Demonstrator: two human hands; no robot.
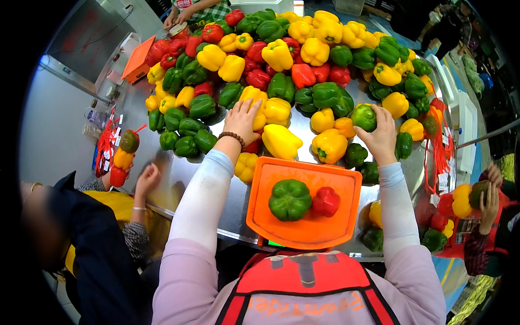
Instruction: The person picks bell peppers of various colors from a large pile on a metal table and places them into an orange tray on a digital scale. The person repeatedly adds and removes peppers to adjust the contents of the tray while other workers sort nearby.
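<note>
My left hand rests with fingers spread on a yellow bell pepper in the pile; whether it grips it I cannot tell. On the right, my right hand holds a green bell pepper between thumb and fingers. Between my forearms, close to my body, an orange tray on a scale carries a large green bell pepper and a smaller red bell pepper, side by side. A large yellow pepper lies just beyond the tray.
Mixed peppers cover much of the metal table. An orange box stands at the far left. A co-worker at left holds stacked peppers; another at right holds a similar stack. Red mesh strips hang near the right edge.
</note>
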